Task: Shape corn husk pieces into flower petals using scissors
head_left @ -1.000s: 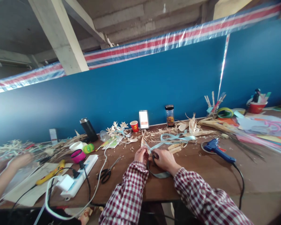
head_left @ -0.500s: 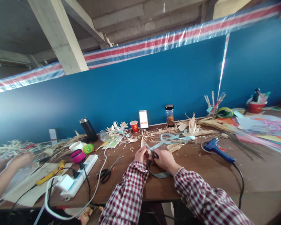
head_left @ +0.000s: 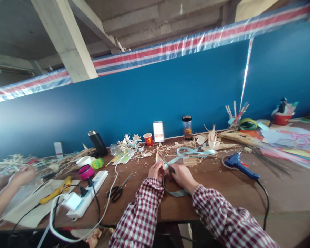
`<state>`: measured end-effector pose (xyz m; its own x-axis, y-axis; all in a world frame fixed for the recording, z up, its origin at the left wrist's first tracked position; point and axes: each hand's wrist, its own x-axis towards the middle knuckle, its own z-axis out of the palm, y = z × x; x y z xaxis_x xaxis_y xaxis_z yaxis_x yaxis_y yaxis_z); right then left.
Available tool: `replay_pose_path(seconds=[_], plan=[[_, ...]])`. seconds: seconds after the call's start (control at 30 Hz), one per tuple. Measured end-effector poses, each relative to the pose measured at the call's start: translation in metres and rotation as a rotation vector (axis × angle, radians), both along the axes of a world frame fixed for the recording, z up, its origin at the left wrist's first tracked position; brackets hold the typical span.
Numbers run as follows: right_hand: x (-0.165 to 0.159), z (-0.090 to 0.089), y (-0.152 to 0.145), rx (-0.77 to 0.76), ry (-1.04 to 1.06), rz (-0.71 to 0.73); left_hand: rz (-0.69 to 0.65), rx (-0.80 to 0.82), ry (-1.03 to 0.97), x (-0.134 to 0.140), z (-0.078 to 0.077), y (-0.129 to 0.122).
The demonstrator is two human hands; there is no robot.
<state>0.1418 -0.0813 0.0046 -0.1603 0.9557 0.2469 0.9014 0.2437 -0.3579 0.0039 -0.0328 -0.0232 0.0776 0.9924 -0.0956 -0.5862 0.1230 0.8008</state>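
My left hand (head_left: 156, 169) pinches a pale piece of corn husk (head_left: 157, 157) that points up between the fingers. Around the dark handles of a pair of scissors (head_left: 166, 163), my right hand (head_left: 183, 176) is closed, with the blades beside the husk. A light blue ribbon (head_left: 180, 193) loops under my hands, and more of it lies curled behind them. Dry husk strips (head_left: 192, 162) rest just beyond my right hand. A second pair of scissors (head_left: 116, 193) lies on the table to the left.
On the right lies a blue glue gun (head_left: 237, 164) with its cord. A white power strip (head_left: 93, 193), a yellow glue gun (head_left: 55, 192) and a black flask (head_left: 97, 143) are at left. Behind stand a red paper cup (head_left: 148, 138) and a jar (head_left: 187, 128). Another person's hand (head_left: 23, 176) is far left.
My right hand and the scissors have shifted very slightly at the husk. My left hand stays in place, and the other person's hand has moved a little.
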Motion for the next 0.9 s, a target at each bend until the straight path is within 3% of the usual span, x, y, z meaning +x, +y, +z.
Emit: replay_pose_path(seconds=[0.9], plan=[[0.0026,0.0005,0.0004,-0.017,-0.014,-0.028,0.007,0.006,0.073,0.0036,0.0038,-0.0020]])
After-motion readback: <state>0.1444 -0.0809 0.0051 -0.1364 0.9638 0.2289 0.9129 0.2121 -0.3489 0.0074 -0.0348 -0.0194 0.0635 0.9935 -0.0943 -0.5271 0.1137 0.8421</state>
